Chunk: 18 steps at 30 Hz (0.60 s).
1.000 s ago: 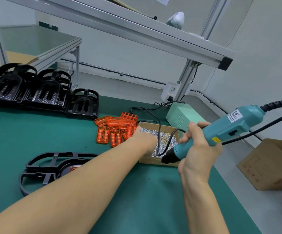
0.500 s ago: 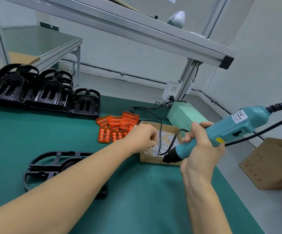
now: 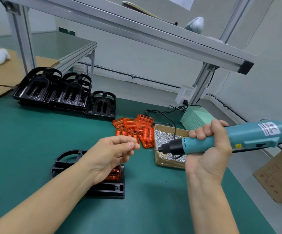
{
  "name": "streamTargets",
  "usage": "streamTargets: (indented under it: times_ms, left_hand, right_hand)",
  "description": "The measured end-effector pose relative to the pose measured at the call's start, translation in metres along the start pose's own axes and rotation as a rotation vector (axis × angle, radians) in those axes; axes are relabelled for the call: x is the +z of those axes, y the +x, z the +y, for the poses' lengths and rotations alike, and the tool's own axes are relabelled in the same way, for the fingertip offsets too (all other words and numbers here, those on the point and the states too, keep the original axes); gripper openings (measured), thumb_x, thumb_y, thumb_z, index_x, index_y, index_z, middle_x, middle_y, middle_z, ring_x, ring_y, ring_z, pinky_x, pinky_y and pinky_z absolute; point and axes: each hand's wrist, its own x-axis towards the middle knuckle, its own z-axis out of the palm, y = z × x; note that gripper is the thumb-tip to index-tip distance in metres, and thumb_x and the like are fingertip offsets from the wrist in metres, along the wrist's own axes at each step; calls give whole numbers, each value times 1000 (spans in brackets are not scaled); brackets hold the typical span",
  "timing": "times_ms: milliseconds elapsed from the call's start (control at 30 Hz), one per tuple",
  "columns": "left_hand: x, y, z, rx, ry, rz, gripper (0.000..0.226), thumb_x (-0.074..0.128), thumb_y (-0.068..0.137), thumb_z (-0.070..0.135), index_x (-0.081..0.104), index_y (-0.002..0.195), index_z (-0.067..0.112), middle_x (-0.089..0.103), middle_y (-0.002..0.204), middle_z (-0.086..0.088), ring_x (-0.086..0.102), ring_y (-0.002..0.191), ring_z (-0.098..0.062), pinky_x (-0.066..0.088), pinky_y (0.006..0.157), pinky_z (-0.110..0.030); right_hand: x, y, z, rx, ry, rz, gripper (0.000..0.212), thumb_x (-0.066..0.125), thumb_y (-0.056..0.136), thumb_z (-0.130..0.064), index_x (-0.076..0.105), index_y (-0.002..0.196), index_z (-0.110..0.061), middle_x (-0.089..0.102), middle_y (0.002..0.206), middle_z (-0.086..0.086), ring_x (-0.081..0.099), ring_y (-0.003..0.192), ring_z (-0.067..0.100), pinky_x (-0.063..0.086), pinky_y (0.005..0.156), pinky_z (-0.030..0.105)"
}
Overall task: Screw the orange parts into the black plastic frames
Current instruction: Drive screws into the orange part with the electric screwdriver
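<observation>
My left hand pinches a small silver screw between thumb and fingertips, above a black plastic frame lying on the green mat. An orange part sits in that frame, mostly hidden under my hand. My right hand grips a teal electric screwdriver, held level with its bit pointing left toward the screw, a short gap apart. A pile of loose orange parts lies behind my left hand.
A cardboard box of screws sits under the screwdriver tip. Stacks of black frames stand at the back left. A pale green power unit and its cables lie back right. A brown carton stands off the table's right edge.
My left hand has come out of the screw box and moved left over the frame, holding a screw. The screwdriver has tipped to level, bit pointing left.
</observation>
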Motion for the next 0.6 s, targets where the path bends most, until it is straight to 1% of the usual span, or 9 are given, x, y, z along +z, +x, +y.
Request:
streamTargets:
  times_ms: [67,100,200,300,433,567,600]
  left_hand:
    - [-7,-10,-2,-47,-70,-3,12,71,62,10,77,73,12,68,73,-4,60,60,-9,50,52,-18]
    - [-10,-14,-3,-65,-116,-8,12,71,62,9,77,72,12,67,72,-4,60,60,-10,50,51,-19]
    - [-17,-21,-4,-84,-261,-34,13,69,65,4,77,73,10,67,74,-8,61,59,-12,52,51,-19]
    - [-21,-26,-5,-87,-339,-47,14,67,67,2,77,75,8,67,75,-10,61,58,-12,53,52,-20]
    - [-22,-30,-6,-81,-392,-69,13,67,68,3,76,75,8,67,74,-9,60,58,-12,53,52,-19]
    - [-22,-34,-6,-66,-381,-83,12,68,67,4,76,74,9,67,74,-9,59,58,-12,53,53,-20]
    - [-22,-34,-5,-63,-378,-86,12,68,67,4,76,74,9,67,74,-9,60,59,-12,53,53,-20]
  right_hand:
    - [8,-5,5,29,31,-13,26,49,92,-2,49,75,-21,40,53,-8,39,43,7,40,49,20]
    - [12,-8,7,42,42,-18,25,48,92,-2,48,75,-21,39,53,-8,39,43,7,39,49,20]
    - [23,-16,14,79,76,-30,25,48,92,-2,49,76,-22,39,53,-8,39,43,6,39,48,20]
    - [31,-23,18,112,112,-65,24,48,91,-4,49,76,-22,39,53,-9,39,43,6,40,48,19]
    - [38,-28,20,140,133,-79,25,47,92,-4,48,75,-23,38,53,-9,38,42,5,39,47,18]
    - [42,-30,20,143,147,-105,21,51,85,-6,49,73,-23,38,53,-9,39,42,6,39,47,17]
    - [43,-31,20,141,143,-109,21,50,86,-5,49,74,-23,39,53,-9,39,42,6,39,47,18]
